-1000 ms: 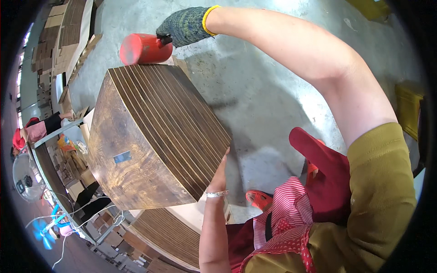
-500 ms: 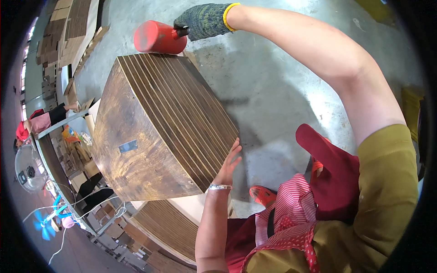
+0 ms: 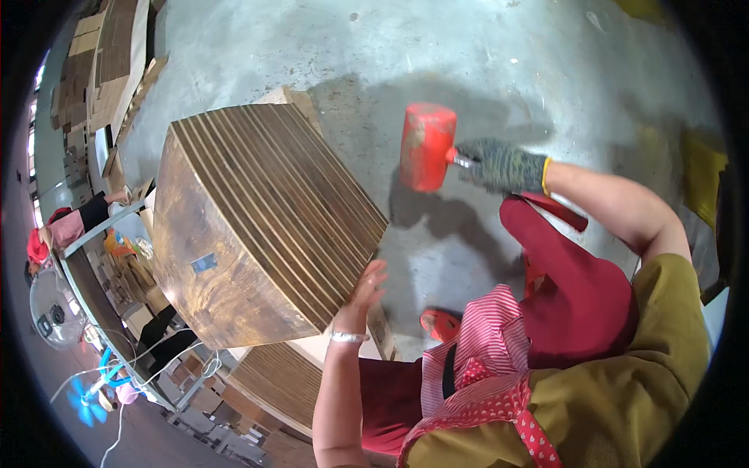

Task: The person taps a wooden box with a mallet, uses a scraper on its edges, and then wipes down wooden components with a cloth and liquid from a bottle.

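My right hand (image 3: 503, 165), in a dark knitted glove with a yellow cuff, grips the handle of a red mallet (image 3: 427, 148). The mallet's scuffed head hangs in the air to the right of a stack of brown wood-grain boards (image 3: 285, 187), apart from it. Bare and wearing a silver bracelet, my left hand (image 3: 363, 292) rests against the near right corner of that stack, its fingers stretched out. The top board has a glossy dark wood pattern and a small bluish rectangular patch (image 3: 204, 263).
Another stack of boards (image 3: 277, 378) lies below, nearer to me. On the left are a metal-framed table (image 3: 117, 210), a blue fan (image 3: 84, 398), a larger round fan (image 3: 56, 312) and loose white cords. Another person (image 3: 70, 226) is at the far left. Grey concrete floor spreads beyond.
My right hand has swung the mallet away from the far edge of the stack, toward me and to the right. My left hand stays at the near corner.
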A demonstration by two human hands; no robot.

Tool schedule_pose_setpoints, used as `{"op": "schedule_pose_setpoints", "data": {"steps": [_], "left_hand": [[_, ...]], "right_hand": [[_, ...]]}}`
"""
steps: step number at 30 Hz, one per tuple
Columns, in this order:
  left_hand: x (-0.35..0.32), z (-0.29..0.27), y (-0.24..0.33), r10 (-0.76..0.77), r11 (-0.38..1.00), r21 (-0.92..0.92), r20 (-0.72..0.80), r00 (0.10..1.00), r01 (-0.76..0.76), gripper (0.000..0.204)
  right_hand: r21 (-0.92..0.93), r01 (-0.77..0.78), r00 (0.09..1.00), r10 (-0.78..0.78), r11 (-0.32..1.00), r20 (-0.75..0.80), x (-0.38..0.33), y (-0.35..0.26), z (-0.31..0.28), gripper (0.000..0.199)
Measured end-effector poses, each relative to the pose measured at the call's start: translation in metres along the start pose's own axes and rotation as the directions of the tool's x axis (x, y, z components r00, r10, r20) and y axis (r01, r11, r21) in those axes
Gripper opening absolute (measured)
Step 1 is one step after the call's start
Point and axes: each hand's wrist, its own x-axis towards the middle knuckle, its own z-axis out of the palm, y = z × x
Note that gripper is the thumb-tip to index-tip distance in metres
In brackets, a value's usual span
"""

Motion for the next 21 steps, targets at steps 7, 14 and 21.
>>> {"op": "schedule_pose_setpoints", "data": {"steps": [7,14,21], "left_hand": [[0.026,0.014,-0.004,-0.037,0.991,-0.133,-0.101,0.994,0.023,0.042],[0.035,0.016,-0.005,-0.086,0.982,-0.175,-0.068,0.994,0.073,0.043],[0.039,0.009,-0.017,-0.125,0.928,-0.361,-0.053,0.991,0.097,0.041]], "right_hand": [[0.094,0.268,0.962,-0.272,0.959,0.034,-0.008,0.044,0.046,0.032],[0.05,0.288,0.937,-0.292,0.956,0.19,-0.012,0.018,0.046,0.035],[-0.044,0.39,0.91,-0.378,0.92,0.172,-0.015,0.015,0.048,0.035]]}}
